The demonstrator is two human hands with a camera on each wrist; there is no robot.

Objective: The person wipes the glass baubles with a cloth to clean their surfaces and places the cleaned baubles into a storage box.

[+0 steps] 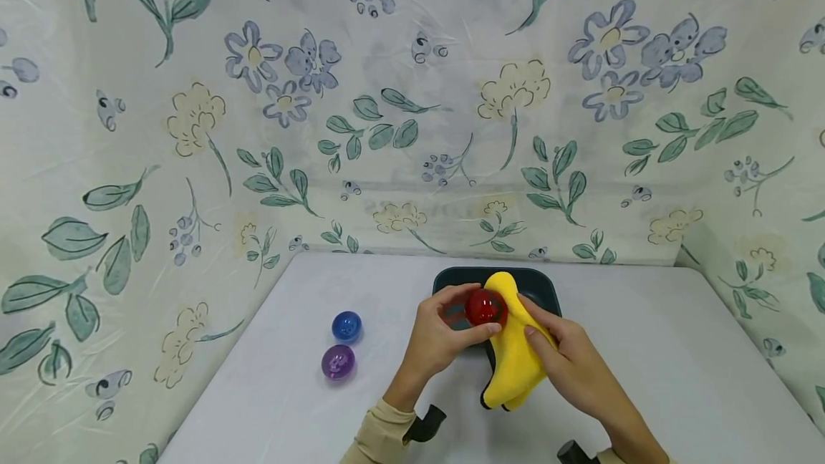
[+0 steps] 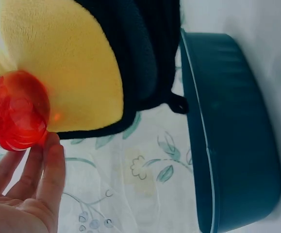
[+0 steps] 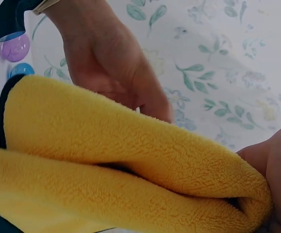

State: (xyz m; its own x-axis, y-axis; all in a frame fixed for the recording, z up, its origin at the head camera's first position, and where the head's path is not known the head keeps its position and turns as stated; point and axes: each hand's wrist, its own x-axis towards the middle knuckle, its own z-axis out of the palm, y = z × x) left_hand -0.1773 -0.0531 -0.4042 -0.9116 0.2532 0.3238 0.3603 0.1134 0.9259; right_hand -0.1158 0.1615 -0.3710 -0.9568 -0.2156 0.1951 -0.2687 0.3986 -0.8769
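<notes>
My left hand (image 1: 445,331) holds a red translucent ball (image 1: 485,307) between fingertips and thumb, just above a dark bowl (image 1: 541,286). The red ball (image 2: 15,110) presses against a folded yellow cloth (image 2: 62,63) with a dark edge. My right hand (image 1: 567,356) grips that yellow cloth (image 1: 512,349), fingers laid over its folds, holding it against the ball. In the right wrist view the cloth (image 3: 116,165) fills the frame, with the left hand (image 3: 111,68) behind it.
A blue ball (image 1: 346,326) and a purple ball (image 1: 338,361) lie on the white table (image 1: 677,364) left of my hands. Floral sheeting (image 1: 412,106) walls in the table at the back and both sides. The dark bowl (image 2: 232,136) stands near the back edge.
</notes>
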